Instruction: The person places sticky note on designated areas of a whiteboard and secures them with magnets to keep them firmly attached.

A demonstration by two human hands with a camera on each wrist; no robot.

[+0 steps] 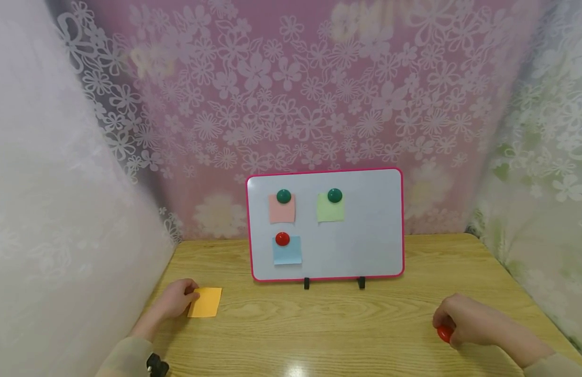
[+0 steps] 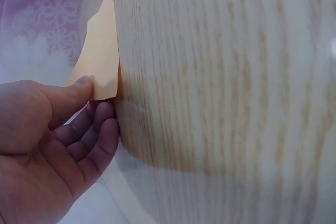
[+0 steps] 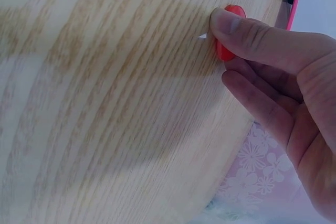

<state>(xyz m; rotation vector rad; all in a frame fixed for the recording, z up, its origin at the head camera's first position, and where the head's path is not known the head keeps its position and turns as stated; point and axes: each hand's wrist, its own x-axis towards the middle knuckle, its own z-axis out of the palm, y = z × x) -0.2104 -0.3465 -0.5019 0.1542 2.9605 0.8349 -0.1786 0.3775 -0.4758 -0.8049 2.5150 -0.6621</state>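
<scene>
My left hand (image 1: 176, 299) pinches an orange sticky note (image 1: 207, 302) by its edge at the left of the table. Seen from the left wrist, the thumb lies on the orange paper (image 2: 102, 51) and the fingers curl beneath it. Over at the right side, my right hand (image 1: 472, 322) holds a round red magnet (image 1: 445, 333) between thumb and fingers. The right wrist view has the red magnet (image 3: 226, 51) on edge, partly covered by the thumb. Between the hands stands a pink-framed whiteboard (image 1: 366, 246).
On the board, green magnets hold a pink note (image 1: 282, 212) and a light green note (image 1: 330, 210); another red magnet (image 1: 282, 239) holds a blue note (image 1: 287, 254). Black feet (image 1: 307, 283) support the board on the wooden table (image 1: 291, 324). Floral curtains (image 1: 309, 104) surround the table.
</scene>
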